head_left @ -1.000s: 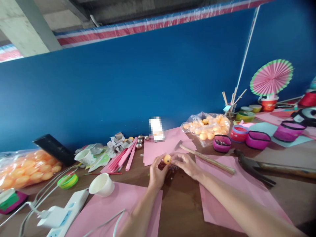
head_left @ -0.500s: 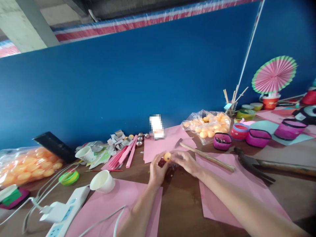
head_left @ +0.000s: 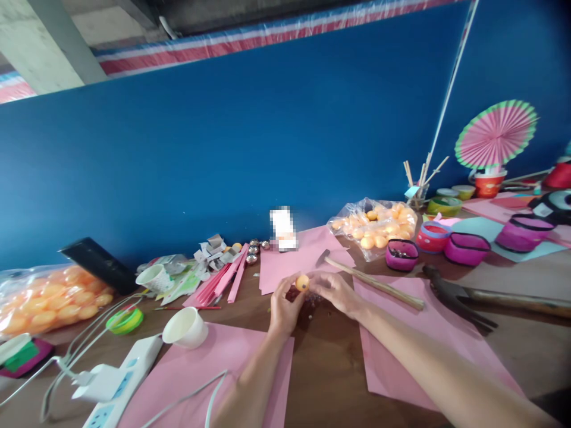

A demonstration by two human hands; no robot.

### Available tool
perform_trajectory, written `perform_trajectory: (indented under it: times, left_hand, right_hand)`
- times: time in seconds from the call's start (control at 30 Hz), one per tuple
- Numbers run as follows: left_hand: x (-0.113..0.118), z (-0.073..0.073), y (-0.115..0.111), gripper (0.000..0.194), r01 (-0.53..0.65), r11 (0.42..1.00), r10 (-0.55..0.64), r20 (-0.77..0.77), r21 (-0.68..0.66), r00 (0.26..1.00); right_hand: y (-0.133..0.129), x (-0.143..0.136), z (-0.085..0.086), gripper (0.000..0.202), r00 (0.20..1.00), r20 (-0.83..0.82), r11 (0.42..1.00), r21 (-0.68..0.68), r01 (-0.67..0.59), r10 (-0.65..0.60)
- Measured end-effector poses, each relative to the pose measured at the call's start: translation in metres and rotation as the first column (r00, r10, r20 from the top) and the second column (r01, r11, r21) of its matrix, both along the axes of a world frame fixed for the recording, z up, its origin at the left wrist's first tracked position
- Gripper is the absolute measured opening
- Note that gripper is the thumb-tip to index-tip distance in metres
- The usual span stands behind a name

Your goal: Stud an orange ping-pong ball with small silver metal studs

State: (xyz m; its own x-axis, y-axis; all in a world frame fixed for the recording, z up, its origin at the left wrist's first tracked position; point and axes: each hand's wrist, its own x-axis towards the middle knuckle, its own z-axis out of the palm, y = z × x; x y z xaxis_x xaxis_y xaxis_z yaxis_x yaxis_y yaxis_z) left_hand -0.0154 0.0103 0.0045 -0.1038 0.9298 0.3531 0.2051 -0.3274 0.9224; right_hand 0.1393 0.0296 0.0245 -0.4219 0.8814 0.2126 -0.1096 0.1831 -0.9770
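Observation:
Between my two hands, above the brown table, is a small orange ball [head_left: 302, 283] with a dark round spot on its near side. My left hand [head_left: 284, 303] pinches the ball from the left with thumb and fingers. From the right, my right hand [head_left: 332, 291] has its fingertips closed against the ball's side; whether they also hold something small is hidden. Under my hands lies a scatter of tiny dark and reddish bits [head_left: 313, 299], partly covered. Just beyond my right hand rests a wooden-handled hammer [head_left: 375, 280].
A larger hammer [head_left: 473, 295] lies at right on pink paper [head_left: 401, 362]. Behind are a bag of orange balls [head_left: 379, 226] and purple containers [head_left: 467, 248]. To the left stand a white cup [head_left: 185, 328], a power strip [head_left: 129, 374] with cables, and another ball bag [head_left: 53, 300].
Hardly anything differs. Both hands stay around the orange ball in the same place, with at most a slight shift of the fingers.

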Motion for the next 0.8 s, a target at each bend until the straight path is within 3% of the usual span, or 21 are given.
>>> perform_trajectory:
  times: [0.4,0.8]
  left_hand:
    - [-0.0003,0.0021,-0.0019,0.035,0.005,0.999,-0.002,-0.064,0.037,0.998]
    - [-0.0021,-0.0049,0.0011,0.035,0.024,0.997,-0.014,-0.138,0.071,0.990]
  right_hand:
    - [0.0006,-0.0007,-0.0006,0.028,0.999,-0.001,0.999,-0.024,-0.032,0.032]
    - [0.0007,0.0013,-0.0004,0.025,0.999,0.028,0.999,-0.024,0.040,-0.040]
